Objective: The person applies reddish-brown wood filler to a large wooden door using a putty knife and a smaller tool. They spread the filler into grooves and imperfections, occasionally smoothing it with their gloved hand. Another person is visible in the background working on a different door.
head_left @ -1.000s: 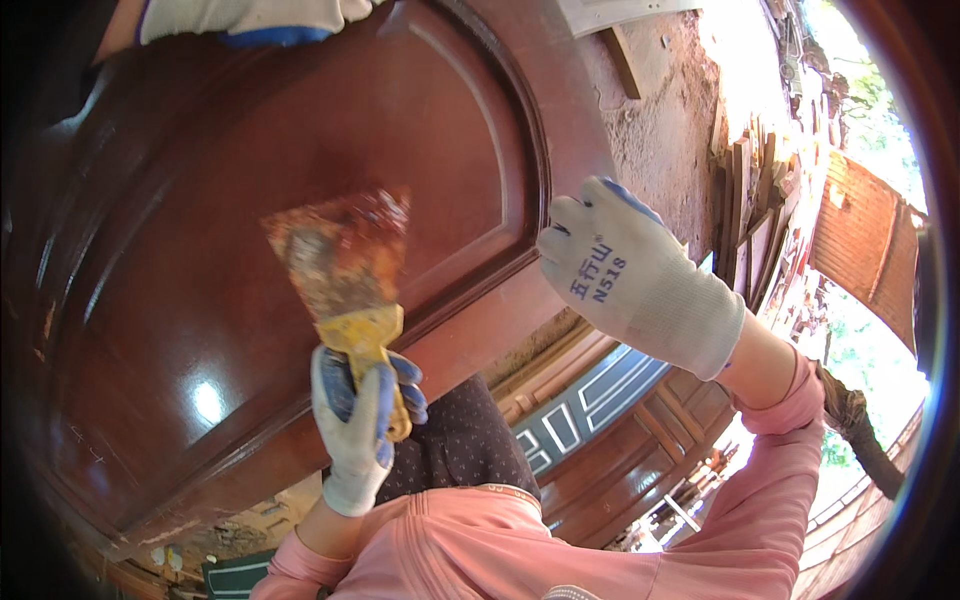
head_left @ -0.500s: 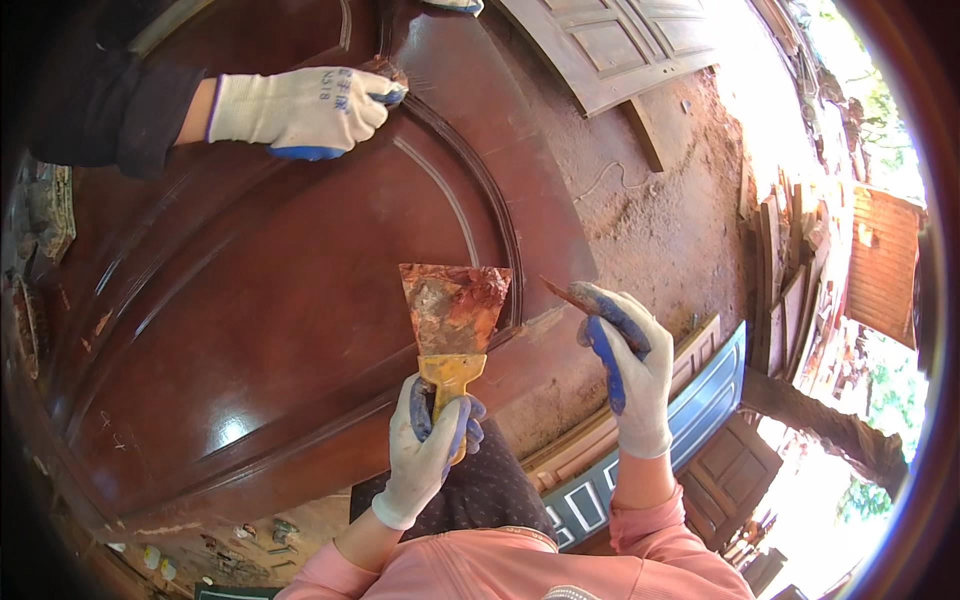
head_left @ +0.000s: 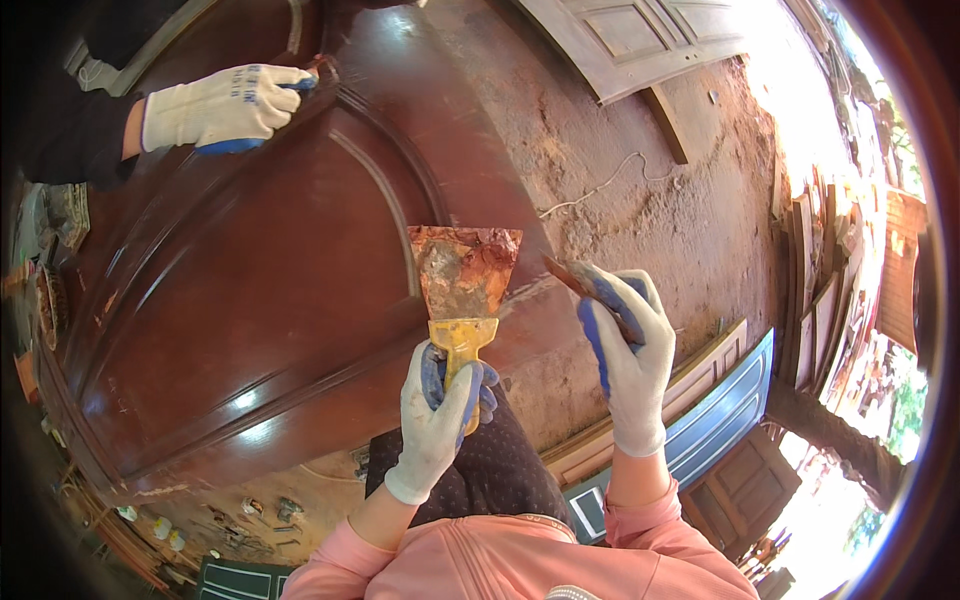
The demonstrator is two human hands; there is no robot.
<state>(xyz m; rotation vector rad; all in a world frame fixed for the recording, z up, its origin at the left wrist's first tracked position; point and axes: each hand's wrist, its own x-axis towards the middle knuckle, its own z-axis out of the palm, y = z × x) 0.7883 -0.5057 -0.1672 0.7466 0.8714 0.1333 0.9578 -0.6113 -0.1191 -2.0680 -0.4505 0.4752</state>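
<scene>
My left hand (head_left: 437, 420), in a white and blue work glove, is closed around the yellow handle of a putty knife (head_left: 465, 275). Its wide blade points away from me and carries reddish-brown paste. To the right, my gloved right hand (head_left: 632, 345) pinches a thin reddish-brown scraper (head_left: 570, 277), seen nearly edge-on and tilted toward the putty knife; the two tools are apart. Beneath and beyond the putty knife lies a large glossy red-brown door panel (head_left: 270, 290) with curved moulding. Neither of my hands touches the panel.
At the upper left, a co-worker's gloved hand (head_left: 225, 108) works at the panel's moulding. A grey panelled door (head_left: 640, 35) lies at the far right. Beside my right arm are a blue door panel (head_left: 715, 395) and a brown one (head_left: 745, 480). Stacked boards (head_left: 815, 270) stand further right.
The view has shifted, so the panel and the co-worker's hand appear further left. The scraper in my right hand has turned slightly. Both of my hands keep their hold.
</scene>
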